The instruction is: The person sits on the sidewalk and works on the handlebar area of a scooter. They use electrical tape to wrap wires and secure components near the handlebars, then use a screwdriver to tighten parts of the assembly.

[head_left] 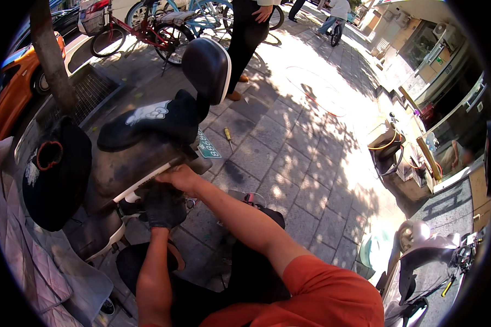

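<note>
A dark scooter (125,163) stands in front of me, its black seat (153,122) tipped up and a black backrest (206,68) behind it. My left hand (162,204), in a black glove, reaches under the scooter's rear side panel; what it holds is hidden. My bare right hand (179,177) presses against the lower edge of the same panel, just above the left hand, fingers curled on the rim. A green plate (208,148) hangs at the scooter's tail.
A yellow-handled screwdriver (228,134) lies on the paving stones. A person in black trousers (245,38) stands behind the scooter. Bicycles (147,27) and an orange car (16,82) are at the back left, a tree trunk (52,54) beside them. Another scooter (425,261) is at the right.
</note>
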The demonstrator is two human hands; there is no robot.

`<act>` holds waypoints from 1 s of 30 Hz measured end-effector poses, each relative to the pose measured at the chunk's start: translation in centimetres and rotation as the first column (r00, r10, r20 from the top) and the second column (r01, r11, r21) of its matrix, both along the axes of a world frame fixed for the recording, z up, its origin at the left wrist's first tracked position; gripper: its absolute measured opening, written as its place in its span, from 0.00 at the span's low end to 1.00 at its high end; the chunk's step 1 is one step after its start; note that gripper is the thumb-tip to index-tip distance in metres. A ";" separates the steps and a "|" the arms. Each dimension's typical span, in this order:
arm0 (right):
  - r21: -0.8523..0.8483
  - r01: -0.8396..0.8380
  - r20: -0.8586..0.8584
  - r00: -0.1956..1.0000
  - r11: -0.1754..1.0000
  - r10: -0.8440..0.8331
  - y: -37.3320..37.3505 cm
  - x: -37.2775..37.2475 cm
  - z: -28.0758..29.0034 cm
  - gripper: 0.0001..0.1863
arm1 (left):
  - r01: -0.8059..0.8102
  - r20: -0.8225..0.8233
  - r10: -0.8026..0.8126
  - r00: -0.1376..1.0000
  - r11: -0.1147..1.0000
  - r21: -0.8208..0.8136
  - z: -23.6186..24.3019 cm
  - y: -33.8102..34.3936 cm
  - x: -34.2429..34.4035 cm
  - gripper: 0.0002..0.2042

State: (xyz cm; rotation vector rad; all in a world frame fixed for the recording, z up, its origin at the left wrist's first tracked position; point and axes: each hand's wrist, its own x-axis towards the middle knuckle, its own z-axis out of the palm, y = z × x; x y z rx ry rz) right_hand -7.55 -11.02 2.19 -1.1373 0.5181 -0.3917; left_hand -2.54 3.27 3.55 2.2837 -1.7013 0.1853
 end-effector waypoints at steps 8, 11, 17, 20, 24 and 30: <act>-0.674 -0.020 -0.143 0.984 0.739 -0.104 1.1 -0.2 -0.3 0.15 | -0.059 0.211 0.038 0.977 0.994 0.093 -3.0 -0.5 1.2 0.18; -0.914 0.068 -0.052 0.958 0.400 -0.281 2.2 -0.6 0.3 0.15 | -0.062 0.204 0.049 0.978 0.996 0.057 -2.6 -1.0 0.5 0.23; -0.804 -0.077 -0.270 0.931 0.590 -0.247 2.6 -1.6 3.4 0.16 | -0.057 0.200 0.055 0.978 0.998 0.004 -3.4 -0.8 0.8 0.23; -0.824 0.025 -0.188 0.930 0.566 -0.315 3.0 -1.3 2.2 0.15 | -0.076 0.146 0.070 0.987 0.997 0.036 -3.1 -0.8 0.4 0.23; -0.886 0.133 -0.043 0.931 0.444 -0.364 3.5 -0.9 0.5 0.15 | -0.092 0.138 0.082 0.987 0.993 0.069 -1.8 -1.1 -0.1 0.24; -0.876 -0.002 -0.179 0.930 0.482 -0.321 3.3 -1.4 1.9 0.16 | -0.109 0.302 0.030 0.953 0.962 0.251 2.2 -0.6 -1.3 0.23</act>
